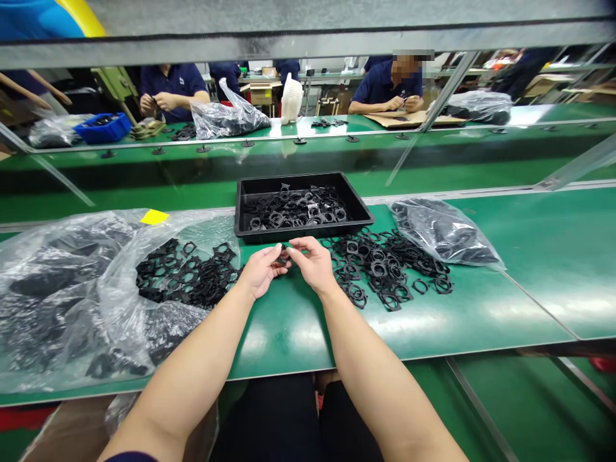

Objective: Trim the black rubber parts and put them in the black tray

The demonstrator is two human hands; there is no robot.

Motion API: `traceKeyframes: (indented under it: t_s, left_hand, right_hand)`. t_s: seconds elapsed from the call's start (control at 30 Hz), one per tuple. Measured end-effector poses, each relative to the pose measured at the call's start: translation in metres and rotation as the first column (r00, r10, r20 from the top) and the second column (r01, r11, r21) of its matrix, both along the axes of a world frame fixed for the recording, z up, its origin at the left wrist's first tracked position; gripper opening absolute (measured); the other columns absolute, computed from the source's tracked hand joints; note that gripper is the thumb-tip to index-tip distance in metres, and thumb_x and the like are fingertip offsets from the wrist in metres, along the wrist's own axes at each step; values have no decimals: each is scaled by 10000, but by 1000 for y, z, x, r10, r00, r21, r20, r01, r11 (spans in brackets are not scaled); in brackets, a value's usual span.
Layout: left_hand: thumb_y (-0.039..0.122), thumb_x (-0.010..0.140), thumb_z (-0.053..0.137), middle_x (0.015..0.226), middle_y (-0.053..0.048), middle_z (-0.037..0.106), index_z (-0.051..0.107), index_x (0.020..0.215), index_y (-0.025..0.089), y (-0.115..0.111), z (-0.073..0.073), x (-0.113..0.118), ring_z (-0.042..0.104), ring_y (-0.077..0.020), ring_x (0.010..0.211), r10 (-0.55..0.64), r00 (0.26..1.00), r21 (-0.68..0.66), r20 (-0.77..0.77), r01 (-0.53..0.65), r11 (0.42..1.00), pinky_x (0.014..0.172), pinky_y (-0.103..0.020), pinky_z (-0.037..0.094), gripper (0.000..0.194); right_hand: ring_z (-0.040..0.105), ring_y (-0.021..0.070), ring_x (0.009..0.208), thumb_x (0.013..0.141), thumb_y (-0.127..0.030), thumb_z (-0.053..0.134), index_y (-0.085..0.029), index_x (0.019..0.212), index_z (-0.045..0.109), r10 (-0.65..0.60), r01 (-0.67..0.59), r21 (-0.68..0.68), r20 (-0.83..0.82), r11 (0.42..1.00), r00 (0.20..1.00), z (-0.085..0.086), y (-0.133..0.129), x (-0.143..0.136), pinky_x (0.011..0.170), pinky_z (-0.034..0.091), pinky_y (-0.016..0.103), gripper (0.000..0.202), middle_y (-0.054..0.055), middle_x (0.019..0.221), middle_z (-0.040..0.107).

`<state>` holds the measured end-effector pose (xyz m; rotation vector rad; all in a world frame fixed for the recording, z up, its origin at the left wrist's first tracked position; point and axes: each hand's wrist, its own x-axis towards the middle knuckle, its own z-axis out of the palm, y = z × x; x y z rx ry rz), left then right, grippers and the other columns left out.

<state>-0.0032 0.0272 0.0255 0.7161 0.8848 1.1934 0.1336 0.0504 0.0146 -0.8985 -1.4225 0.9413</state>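
Note:
My left hand (264, 269) and my right hand (310, 261) meet above the green table, just in front of a black tray (240, 215). Pinched between the fingertips of both is a small black plastic part (283, 251), mostly hidden by the fingers. Many thin black parts (308, 208) lie inside the tray. To the left, more black parts (187, 273) spill from the mouth of a clear plastic bag (120, 269). On the right, a loose pile of black ring-shaped parts (380, 263) spreads over the table.
A second clear bag (447, 234) of dark parts lies behind the right pile. A yellow label (154, 217) sits on the left bag. Beyond a metal frame, co-workers (392, 83) handle parts at another green bench, with a blue bin (102, 128) at its left.

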Motion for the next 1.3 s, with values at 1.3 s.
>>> traceKeyframes:
  t_s: [1.3]
  left_hand:
    - [287, 713, 723, 914, -52, 660, 670, 937, 149, -3, -2, 4, 615, -145, 834, -32, 983, 75, 183, 19, 997, 833, -341, 483, 268]
  right_hand:
    - [601, 162, 696, 779, -348, 647, -192, 780, 626, -103, 93, 124, 81, 988, 991, -6, 2, 1, 600, 514, 272, 158, 46, 861, 620]
